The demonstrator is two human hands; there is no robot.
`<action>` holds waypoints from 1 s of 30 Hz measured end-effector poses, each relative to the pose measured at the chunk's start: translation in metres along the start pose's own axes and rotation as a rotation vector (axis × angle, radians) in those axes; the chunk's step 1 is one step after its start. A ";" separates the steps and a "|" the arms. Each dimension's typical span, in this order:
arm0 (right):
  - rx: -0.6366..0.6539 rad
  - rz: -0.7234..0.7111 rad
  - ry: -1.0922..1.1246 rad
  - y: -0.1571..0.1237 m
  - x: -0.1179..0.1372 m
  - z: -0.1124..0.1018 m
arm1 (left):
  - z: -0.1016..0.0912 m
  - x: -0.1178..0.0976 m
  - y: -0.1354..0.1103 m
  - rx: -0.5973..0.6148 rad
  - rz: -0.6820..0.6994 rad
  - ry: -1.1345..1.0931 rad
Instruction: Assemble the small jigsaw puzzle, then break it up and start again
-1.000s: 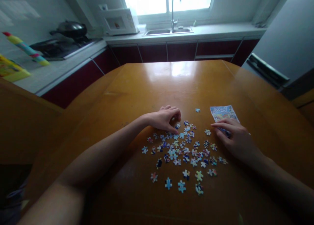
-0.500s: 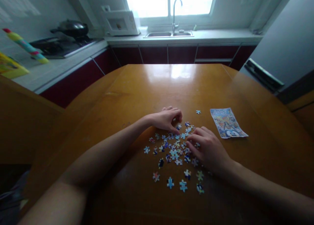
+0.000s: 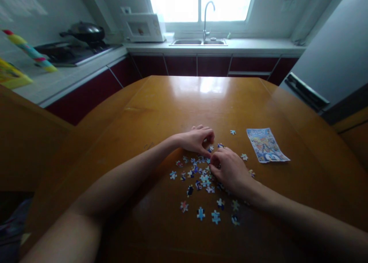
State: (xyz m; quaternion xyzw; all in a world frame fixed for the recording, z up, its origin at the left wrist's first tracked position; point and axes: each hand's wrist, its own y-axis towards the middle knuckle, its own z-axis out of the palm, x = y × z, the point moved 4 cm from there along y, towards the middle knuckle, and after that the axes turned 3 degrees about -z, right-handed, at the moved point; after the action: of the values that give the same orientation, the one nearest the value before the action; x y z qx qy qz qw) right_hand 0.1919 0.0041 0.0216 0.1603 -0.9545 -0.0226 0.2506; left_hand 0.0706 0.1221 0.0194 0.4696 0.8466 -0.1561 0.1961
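Observation:
Many small jigsaw puzzle pieces [image 3: 205, 179] lie in a loose heap on the wooden table, mostly light blue, purple and white. My left hand [image 3: 197, 139] rests at the heap's far left edge, thumb and bent fingers apart, with a few pieces under and beside them. Over the right part of the heap is my right hand [image 3: 231, 170], its thumb and forefinger curled together close to the left thumb. Whatever lies between those fingertips is hidden. Toward the near edge, a blue piece [image 3: 201, 213] and several others lie spread out singly.
A creased picture sheet [image 3: 267, 145] lies to the right of the heap. One separate piece [image 3: 232, 132] sits beyond my hands. Past the table [image 3: 184, 102] are a counter with a sink [image 3: 186, 42], a microwave [image 3: 145, 27] and a stove with a black pan [image 3: 86, 32].
My right hand has moved left and slightly away from me across the heap, toward my left hand, uncovering pieces at its right. My left hand has stayed nearly still.

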 end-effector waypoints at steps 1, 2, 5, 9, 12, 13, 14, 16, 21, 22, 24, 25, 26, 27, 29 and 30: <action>-0.002 -0.003 0.003 0.000 0.001 0.000 | 0.000 0.000 0.000 0.000 -0.001 0.001; -0.008 -0.002 -0.005 0.000 0.001 -0.001 | 0.000 -0.001 0.000 -0.001 -0.002 0.001; -0.040 0.019 -0.078 -0.001 0.001 -0.004 | -0.001 -0.001 0.000 0.003 -0.009 -0.001; -0.036 -0.013 -0.136 -0.002 0.003 -0.003 | -0.001 -0.001 -0.001 0.010 -0.013 0.000; -0.034 -0.021 -0.101 -0.001 0.003 -0.001 | -0.002 -0.002 -0.001 0.003 -0.010 0.000; -0.032 -0.018 -0.075 -0.001 0.003 -0.001 | -0.002 -0.002 -0.001 0.001 -0.009 0.000; -0.031 -0.013 -0.045 -0.001 0.003 0.000 | -0.002 -0.002 -0.001 0.002 -0.007 0.001; -0.032 -0.004 0.012 0.000 0.004 0.000 | -0.002 -0.003 -0.001 0.004 -0.007 0.002; 0.007 -0.009 0.204 -0.002 0.002 -0.010 | -0.005 -0.004 -0.003 0.041 -0.011 -0.004; 0.003 -0.006 0.263 -0.002 -0.003 -0.016 | -0.007 -0.004 -0.004 0.054 -0.022 -0.014; -0.057 0.011 0.354 0.001 -0.020 -0.031 | -0.010 -0.003 -0.006 0.072 -0.049 -0.052; -0.089 0.014 0.387 0.004 -0.032 -0.039 | -0.012 -0.002 -0.006 0.079 -0.059 -0.083; -0.132 0.038 0.406 0.008 -0.046 -0.047 | -0.013 -0.001 -0.004 0.082 -0.062 -0.122; -0.180 0.072 0.416 0.012 -0.062 -0.054 | -0.014 0.000 -0.002 0.079 -0.061 -0.160; -0.266 0.142 0.444 0.022 -0.092 -0.063 | -0.016 0.001 0.007 0.031 -0.041 -0.191; -0.277 0.173 0.447 0.027 -0.105 -0.064 | -0.016 0.000 0.013 -0.016 -0.016 -0.170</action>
State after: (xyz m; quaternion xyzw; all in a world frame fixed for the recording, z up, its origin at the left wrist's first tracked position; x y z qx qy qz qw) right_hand 0.3016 0.0650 0.0319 0.0433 -0.8735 -0.0955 0.4755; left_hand 0.0791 0.1362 0.0328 0.4463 0.8318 -0.1902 0.2698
